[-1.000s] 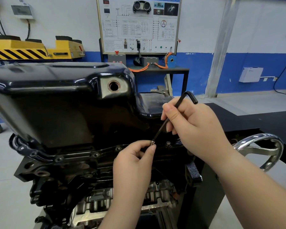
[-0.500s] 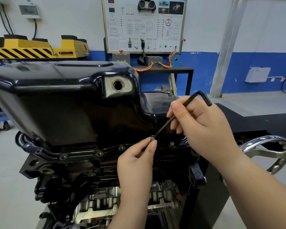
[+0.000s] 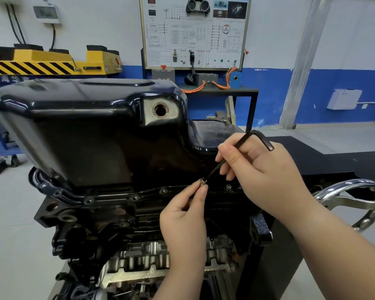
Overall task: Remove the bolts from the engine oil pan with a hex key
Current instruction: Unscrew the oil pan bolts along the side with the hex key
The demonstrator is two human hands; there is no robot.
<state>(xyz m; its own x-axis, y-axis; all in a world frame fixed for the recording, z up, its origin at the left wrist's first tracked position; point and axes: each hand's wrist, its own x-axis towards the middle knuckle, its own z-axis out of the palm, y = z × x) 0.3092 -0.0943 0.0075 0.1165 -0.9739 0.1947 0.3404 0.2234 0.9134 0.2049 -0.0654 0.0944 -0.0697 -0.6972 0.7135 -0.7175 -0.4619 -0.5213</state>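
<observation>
Views: one, the wide-angle head camera.
Position: worn on your head, above the engine oil pan [image 3: 85,131].
Facing: forward and down; the wall [image 3: 344,40] fills the upper frame.
Range: near; your left hand [image 3: 182,217] and right hand [image 3: 264,176] sit mid-frame, forearms crossing the lower edge.

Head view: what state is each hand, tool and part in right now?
left hand, pinches the loose bolt at the key's tip.
right hand, grips the hex key's shaft.
loose bolt, apparently lifted off the flange.
hex key, tilted, long end at the bolt.
oil pan, sitting on the engine.
drain hole, unplugged.
flange bolts, several seated.
</observation>
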